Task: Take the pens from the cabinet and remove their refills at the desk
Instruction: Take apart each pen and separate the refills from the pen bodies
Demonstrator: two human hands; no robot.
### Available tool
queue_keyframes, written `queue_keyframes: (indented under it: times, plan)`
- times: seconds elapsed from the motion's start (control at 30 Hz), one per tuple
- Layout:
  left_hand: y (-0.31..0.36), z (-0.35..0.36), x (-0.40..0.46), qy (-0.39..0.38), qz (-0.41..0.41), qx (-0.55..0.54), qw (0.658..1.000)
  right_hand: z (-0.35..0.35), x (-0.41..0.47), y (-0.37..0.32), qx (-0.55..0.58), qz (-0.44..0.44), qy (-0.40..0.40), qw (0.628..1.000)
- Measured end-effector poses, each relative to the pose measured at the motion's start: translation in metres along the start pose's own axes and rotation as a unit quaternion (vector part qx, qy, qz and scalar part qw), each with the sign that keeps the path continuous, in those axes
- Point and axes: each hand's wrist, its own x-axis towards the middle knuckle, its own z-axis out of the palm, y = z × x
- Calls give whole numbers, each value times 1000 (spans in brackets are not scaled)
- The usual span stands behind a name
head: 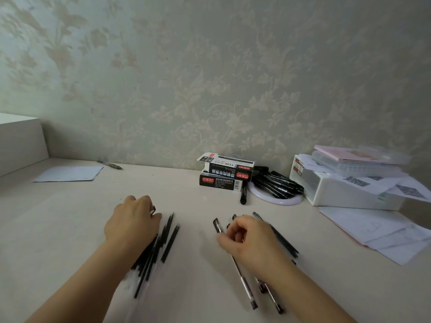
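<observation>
Black refills (163, 241) piled left — pens (245, 285) right, on desk (198, 201).

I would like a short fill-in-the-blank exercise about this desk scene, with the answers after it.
1. The left hand rests on a pile of thin black ____.
2. The two pen boxes stand near the ____.
3. The heap of black pens lies on a white ____.
4. The sheet of paper lies to the ____ of the boxes.

Answers: refills; wall; ring; left

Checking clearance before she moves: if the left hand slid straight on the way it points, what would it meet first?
Probably bare desk: the left hand points up and right toward the black cardboard pen boxes, the first thing in line, though depth is unclear.
</observation>
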Motion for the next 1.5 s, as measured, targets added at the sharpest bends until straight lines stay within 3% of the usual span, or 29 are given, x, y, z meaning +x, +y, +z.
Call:
queue_keyframes:
  times: [0.1,0.2,0.33,0.47,0.63,0.83,1.0,1.2,1.37,1.5]
  plan:
    - [4,-1,-1,21,38,-36,998,-7,4,-1,114,39,4,993]
    - [23,-3,-8,44,126,-190,973,-10,6,-4,219,77,-7,973]
    - [56,6,-32,-50,160,-344,924,-6,6,-6,322,101,-32,941]
    - [67,13,-46,-161,211,-393,880,-2,5,-5,350,102,-60,929]
    - [62,15,-43,-145,237,-340,898,-1,7,-2,397,117,-76,907]
    - [60,10,-43,-73,321,-253,910,-6,8,3,322,99,-14,941]
    - [61,10,-46,-99,328,-263,902,-6,5,0,329,56,-43,942]
    - [57,9,-41,-49,306,-177,934,-7,3,-5,325,16,-66,943]
    - [57,9,-39,-5,260,-151,954,-12,5,-6,327,-5,-23,945]
    - [60,8,-41,-17,254,-170,952,-11,5,-5,316,-4,9,949]
